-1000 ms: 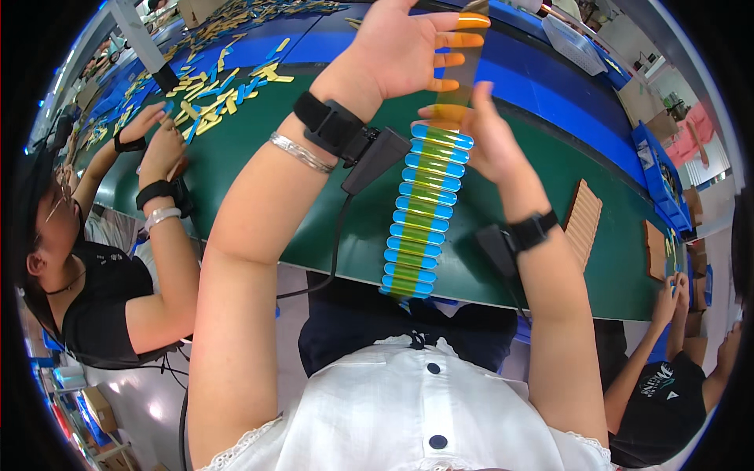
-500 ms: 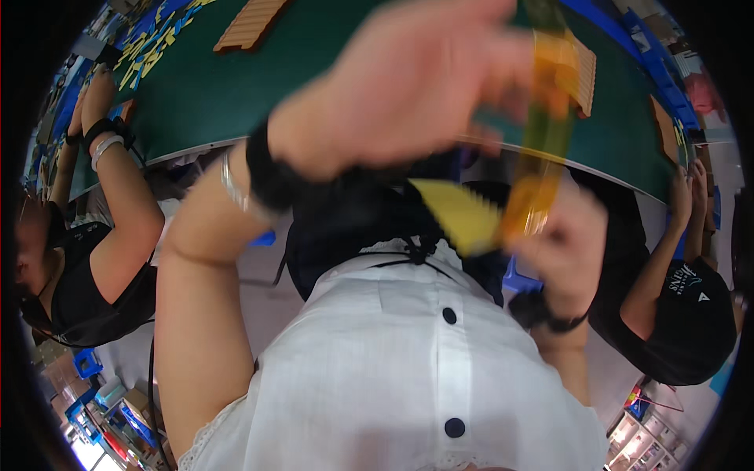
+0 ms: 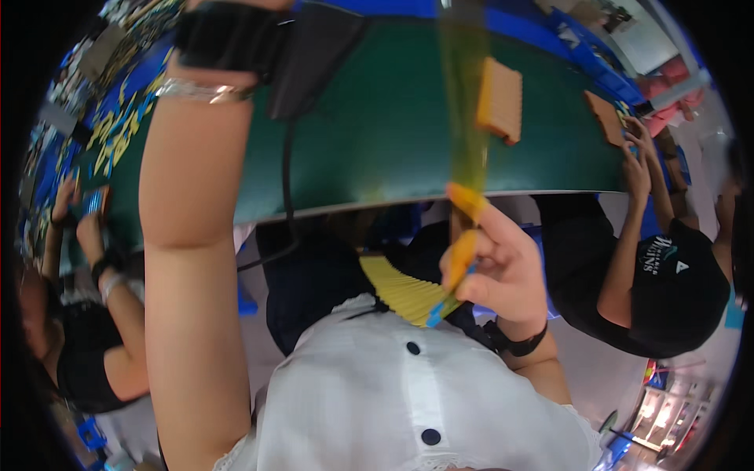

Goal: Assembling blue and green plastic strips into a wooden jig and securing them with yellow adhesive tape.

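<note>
My left arm reaches up past the top edge, with a black wristband and silver bracelet; the hand lies almost wholly outside the picture. My right hand is in front of my lap, its fingers curled and their tips covered in yellow-orange. It is closed on a yellow ridged piece, whose right end meets the fingers. Beside that end, a bright blue tip pokes out below the thumb. A see-through yellow strip, smeared by motion, runs from near the right index finger up to the top edge.
The green table bears an orange ridged piece and another farther right. Yellow and blue strips lie scattered at left. A dark wedge-shaped thing with a black cord is near my left wrist. Co-workers sit on both sides.
My left hand has gone up and leftward, out of the picture. My right hand has come slightly left and lower. The yellow ridged piece has shifted left and lower with it.
</note>
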`<act>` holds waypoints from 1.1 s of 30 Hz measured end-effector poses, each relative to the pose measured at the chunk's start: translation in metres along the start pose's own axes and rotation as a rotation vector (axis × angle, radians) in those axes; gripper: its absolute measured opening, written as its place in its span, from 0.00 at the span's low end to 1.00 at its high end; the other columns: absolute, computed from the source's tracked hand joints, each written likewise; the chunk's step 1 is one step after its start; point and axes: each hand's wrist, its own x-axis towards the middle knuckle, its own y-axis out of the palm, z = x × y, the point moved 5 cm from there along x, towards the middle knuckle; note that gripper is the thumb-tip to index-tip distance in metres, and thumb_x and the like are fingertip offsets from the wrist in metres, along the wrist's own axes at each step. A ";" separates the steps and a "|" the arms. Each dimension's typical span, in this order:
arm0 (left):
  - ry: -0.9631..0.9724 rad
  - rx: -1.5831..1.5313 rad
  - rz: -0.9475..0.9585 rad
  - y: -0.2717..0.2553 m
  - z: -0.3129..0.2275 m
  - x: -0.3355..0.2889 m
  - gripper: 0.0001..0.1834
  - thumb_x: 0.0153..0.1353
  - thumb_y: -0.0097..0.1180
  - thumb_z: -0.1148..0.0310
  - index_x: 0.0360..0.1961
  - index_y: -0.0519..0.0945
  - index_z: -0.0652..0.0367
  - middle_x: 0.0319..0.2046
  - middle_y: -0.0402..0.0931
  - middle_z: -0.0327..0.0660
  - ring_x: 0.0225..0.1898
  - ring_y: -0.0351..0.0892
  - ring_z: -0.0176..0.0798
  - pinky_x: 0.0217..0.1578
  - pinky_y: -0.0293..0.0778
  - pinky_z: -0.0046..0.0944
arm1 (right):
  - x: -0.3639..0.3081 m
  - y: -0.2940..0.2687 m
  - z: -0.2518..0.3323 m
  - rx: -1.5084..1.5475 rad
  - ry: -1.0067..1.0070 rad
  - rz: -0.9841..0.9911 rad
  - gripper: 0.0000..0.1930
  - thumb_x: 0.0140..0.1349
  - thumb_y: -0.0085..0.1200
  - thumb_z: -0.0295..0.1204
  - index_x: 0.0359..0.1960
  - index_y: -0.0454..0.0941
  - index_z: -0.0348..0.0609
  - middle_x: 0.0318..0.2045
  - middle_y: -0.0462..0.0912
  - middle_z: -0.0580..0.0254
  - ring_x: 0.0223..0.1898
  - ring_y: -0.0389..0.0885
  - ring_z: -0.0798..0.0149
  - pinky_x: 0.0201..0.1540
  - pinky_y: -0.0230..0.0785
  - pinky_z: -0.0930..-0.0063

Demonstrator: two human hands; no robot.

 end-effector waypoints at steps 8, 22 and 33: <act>-0.152 0.147 0.150 -0.004 -0.027 -0.031 0.36 0.74 0.35 0.49 0.67 0.60 0.73 0.62 0.69 0.57 0.64 0.66 0.53 0.69 0.51 0.57 | 0.052 -0.039 0.009 -1.385 -0.515 -0.383 0.18 0.54 0.67 0.36 0.45 0.83 0.45 0.44 0.81 0.60 0.50 0.76 0.54 0.54 0.65 0.59; -0.084 0.046 0.044 -0.016 0.001 -0.038 0.36 0.73 0.37 0.52 0.67 0.59 0.77 0.65 0.64 0.58 0.63 0.66 0.54 0.66 0.57 0.56 | 0.091 -0.070 -0.014 -1.482 -0.322 -0.528 0.07 0.60 0.59 0.37 0.29 0.83 0.50 0.23 0.81 0.64 0.28 0.82 0.56 0.29 0.74 0.62; -0.006 0.006 -0.541 -0.011 0.005 -0.039 0.31 0.66 0.45 0.45 0.45 0.81 0.68 0.46 0.81 0.52 0.46 0.80 0.48 0.55 0.66 0.50 | 0.091 -0.075 -0.022 -1.363 -0.298 -0.607 0.03 0.58 0.62 0.26 0.32 0.85 0.42 0.23 0.82 0.56 0.24 0.81 0.56 0.30 0.72 0.69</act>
